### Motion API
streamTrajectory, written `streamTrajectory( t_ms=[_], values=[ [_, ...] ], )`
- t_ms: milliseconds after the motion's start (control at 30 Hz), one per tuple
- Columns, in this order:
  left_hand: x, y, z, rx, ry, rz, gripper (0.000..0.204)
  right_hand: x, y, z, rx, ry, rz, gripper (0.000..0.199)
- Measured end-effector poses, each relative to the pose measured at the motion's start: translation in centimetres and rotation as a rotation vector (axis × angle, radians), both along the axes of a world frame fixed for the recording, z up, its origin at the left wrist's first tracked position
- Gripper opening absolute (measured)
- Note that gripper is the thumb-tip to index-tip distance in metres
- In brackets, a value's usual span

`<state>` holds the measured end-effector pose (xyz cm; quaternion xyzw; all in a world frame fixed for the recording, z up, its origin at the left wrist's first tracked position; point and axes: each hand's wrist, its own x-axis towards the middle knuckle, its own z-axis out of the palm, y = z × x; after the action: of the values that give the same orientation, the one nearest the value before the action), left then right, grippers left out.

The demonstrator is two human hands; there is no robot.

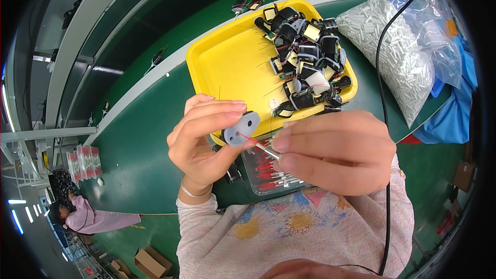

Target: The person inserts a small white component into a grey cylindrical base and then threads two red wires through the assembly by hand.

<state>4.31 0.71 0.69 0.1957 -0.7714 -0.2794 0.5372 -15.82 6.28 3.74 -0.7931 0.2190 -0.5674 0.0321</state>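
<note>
Between the thumb and fingers of my left hand (206,137) is a grey plastic end piece (241,129), oval with small round holes. My right hand (338,150) pinches a thin silvery pin (268,151) with a red tip, which meets the grey piece's face near a hole; I cannot tell if it is inside. Under my hands lies a clear box (258,178) of similar red and white pins. Behind them stands a yellow tray (212,62), its right side heaped with small black motor assemblies (307,54) with wires and circuit boards.
A clear bag of short white tubes (387,41) sits at the right, with a black cable (381,72) hanging in front. Motor parts (256,2) lie on the green conveyor beyond a pale rail. Clear packs (84,163) stand at the left; a person in pink (98,219) is farther off.
</note>
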Motion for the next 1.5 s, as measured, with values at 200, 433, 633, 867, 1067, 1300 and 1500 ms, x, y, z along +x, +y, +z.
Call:
streamTrajectory(
  t_ms=[200,433,633,867,1067,1300,1500],
  values=[
    [0.0,0.1,0.1,0.015,-0.004,0.009,0.037,0.1,0.1,-0.2,-0.015,-0.003,-0.009,0.019],
    [-0.1,0.1,0.1,-0.007,-0.008,0.013,0.037,-0.2,0.3,-0.1,-0.018,0.022,-0.055,0.022],
    [0.1,-0.1,0.0,-0.024,-0.029,0.029,0.036,-0.1,0.2,-0.5,0.015,0.063,-0.072,0.023],
    [0.3,0.7,1.4,0.007,-0.256,-0.001,0.044,0.7,-1.0,-1.8,0.148,-0.01,-0.157,0.028],
    [-0.5,1.2,0.2,0.274,0.055,-0.12,0.035,0.9,-0.8,-1.2,0.308,-0.019,-0.21,0.02],
    [-0.1,1.9,0.4,0.346,0.086,-0.138,0.027,1.7,-0.6,-1.7,0.072,-0.004,-0.264,0.027],
    [-0.2,3.0,0.7,0.041,-0.192,0.128,0.028,1.7,-0.8,-1.9,0.202,-0.011,-0.243,0.028]
  ],
)
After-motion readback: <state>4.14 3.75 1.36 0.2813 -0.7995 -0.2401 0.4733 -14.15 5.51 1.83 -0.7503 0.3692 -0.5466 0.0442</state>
